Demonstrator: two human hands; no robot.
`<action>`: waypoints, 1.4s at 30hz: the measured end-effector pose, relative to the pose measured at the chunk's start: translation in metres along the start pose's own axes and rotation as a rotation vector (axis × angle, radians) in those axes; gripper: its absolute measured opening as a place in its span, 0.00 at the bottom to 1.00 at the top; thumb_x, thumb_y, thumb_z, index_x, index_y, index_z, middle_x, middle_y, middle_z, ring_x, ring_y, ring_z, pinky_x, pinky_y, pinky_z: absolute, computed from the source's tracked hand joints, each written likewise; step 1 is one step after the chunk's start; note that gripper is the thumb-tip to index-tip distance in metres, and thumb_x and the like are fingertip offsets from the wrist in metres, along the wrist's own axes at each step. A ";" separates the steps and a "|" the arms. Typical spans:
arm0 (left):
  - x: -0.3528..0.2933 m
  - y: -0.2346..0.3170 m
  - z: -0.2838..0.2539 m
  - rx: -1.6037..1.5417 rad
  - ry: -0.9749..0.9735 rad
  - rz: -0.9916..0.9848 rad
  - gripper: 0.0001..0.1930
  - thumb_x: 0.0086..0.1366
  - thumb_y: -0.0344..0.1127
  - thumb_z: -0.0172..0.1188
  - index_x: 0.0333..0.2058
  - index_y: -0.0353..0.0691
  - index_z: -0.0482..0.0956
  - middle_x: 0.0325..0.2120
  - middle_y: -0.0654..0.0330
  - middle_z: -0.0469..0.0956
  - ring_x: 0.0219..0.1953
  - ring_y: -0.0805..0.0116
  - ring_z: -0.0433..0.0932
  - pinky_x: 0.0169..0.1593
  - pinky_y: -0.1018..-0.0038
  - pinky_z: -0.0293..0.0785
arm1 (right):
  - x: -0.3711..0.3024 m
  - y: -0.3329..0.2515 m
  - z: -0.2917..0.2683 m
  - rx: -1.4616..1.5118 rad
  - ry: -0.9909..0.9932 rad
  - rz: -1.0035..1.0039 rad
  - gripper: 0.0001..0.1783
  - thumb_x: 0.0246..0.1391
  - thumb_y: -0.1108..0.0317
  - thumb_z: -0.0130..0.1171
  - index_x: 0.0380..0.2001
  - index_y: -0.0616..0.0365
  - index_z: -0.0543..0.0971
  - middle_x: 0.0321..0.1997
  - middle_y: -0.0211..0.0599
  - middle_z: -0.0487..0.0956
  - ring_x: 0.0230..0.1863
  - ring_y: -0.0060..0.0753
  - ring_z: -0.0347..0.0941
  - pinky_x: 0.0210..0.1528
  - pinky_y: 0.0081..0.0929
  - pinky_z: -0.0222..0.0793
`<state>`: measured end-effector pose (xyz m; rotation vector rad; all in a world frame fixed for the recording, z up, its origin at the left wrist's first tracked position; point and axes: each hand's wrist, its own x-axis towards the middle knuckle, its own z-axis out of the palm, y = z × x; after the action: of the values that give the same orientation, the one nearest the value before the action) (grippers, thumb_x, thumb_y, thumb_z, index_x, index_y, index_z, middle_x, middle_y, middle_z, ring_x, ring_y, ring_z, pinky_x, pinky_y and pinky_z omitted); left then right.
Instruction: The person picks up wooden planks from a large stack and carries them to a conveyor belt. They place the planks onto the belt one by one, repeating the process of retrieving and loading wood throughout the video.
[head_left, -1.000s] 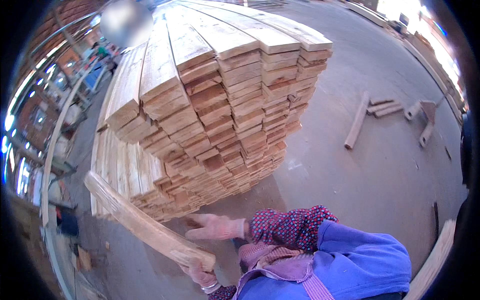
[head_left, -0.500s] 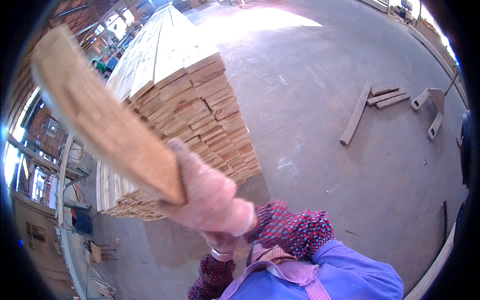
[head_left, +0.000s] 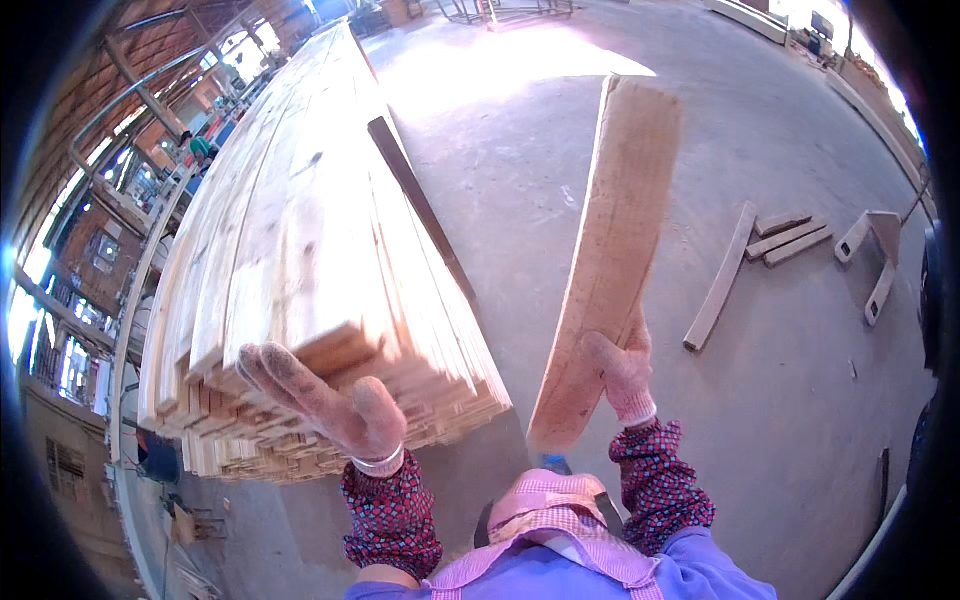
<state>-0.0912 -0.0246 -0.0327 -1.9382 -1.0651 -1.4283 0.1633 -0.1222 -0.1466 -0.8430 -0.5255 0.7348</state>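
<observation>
My right hand (head_left: 622, 375), in a pale pink work glove, grips a short, thick wooden plank (head_left: 622, 200) near its lower end. The plank is raised over the floor to the right of a long stack of sawn boards (head_left: 290, 220). At the near end of that stack is my left hand (head_left: 335, 405), gloved the same way. Its fingers are stretched out and the thumb stands apart, with nothing held. It lies right by the end of a top board (head_left: 335, 345); whether it touches the wood I cannot tell.
A dark narrow strip (head_left: 420, 205) runs along the stack's right side. On the floor at right lie one long timber piece (head_left: 722, 278) and several shorter pieces (head_left: 790, 240), beside the forks of a pallet jack (head_left: 880, 240). A person in green (head_left: 200, 147) is far off at left.
My right hand has swung the plank from the upper left, in front of the stack, over to the right. My left hand has left my right wrist and moved to the stack's end.
</observation>
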 end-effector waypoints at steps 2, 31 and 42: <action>-0.003 -0.031 0.021 0.140 0.128 0.122 0.38 0.71 0.58 0.37 0.69 0.35 0.51 0.69 0.46 0.50 0.72 0.44 0.44 0.71 0.49 0.42 | 0.039 0.015 -0.007 0.025 -0.002 0.035 0.43 0.44 0.74 0.67 0.64 0.61 0.61 0.56 0.37 0.74 0.53 0.30 0.73 0.55 0.30 0.72; -0.005 0.007 0.013 0.221 0.178 -0.125 0.44 0.64 0.65 0.46 0.69 0.42 0.47 0.68 0.51 0.51 0.69 0.50 0.53 0.69 0.47 0.57 | 0.332 0.098 0.143 -0.425 -0.655 -0.117 0.53 0.42 0.55 0.74 0.67 0.57 0.57 0.63 0.57 0.67 0.66 0.47 0.63 0.64 0.38 0.62; -0.024 0.018 -0.007 0.175 0.241 -0.325 0.44 0.65 0.69 0.37 0.70 0.44 0.46 0.68 0.51 0.51 0.70 0.49 0.53 0.69 0.47 0.57 | 0.340 0.120 0.186 -0.530 -0.689 -0.137 0.49 0.51 0.53 0.66 0.68 0.64 0.53 0.63 0.57 0.65 0.67 0.48 0.58 0.68 0.36 0.54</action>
<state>-0.0837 -0.0479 -0.0524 -1.4758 -1.3812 -1.6288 0.2119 0.2773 -0.0953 -1.0189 -1.4258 0.7632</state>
